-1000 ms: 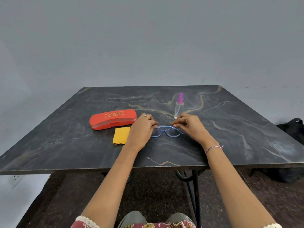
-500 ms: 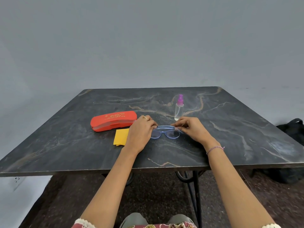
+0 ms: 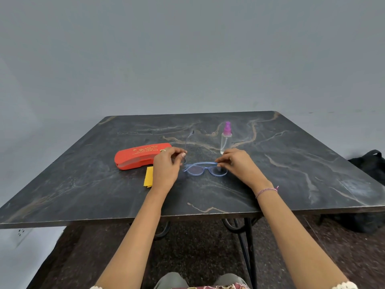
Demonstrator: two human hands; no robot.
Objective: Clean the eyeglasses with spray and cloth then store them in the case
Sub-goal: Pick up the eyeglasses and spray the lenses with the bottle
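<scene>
Blue clear-framed eyeglasses (image 3: 205, 168) lie on the dark marble table (image 3: 291, 167) between my hands. My left hand (image 3: 166, 167) pinches the left temple arm, which is swung out and points away from me. My right hand (image 3: 237, 163) pinches the frame's right end. A closed red glasses case (image 3: 137, 156) lies to the left, with a yellow cloth (image 3: 148, 180) in front of it, partly hidden by my left hand. A clear spray bottle (image 3: 226, 138) with a purple top stands upright just beyond my right hand.
A black bag (image 3: 368, 163) sits on the floor past the table's right edge. Black metal table legs (image 3: 246, 243) show below the near edge. A grey wall rises behind the table.
The left temple arm of the glasses has swung open away from me under my left hand. My hands have drawn slightly apart along the frame.
</scene>
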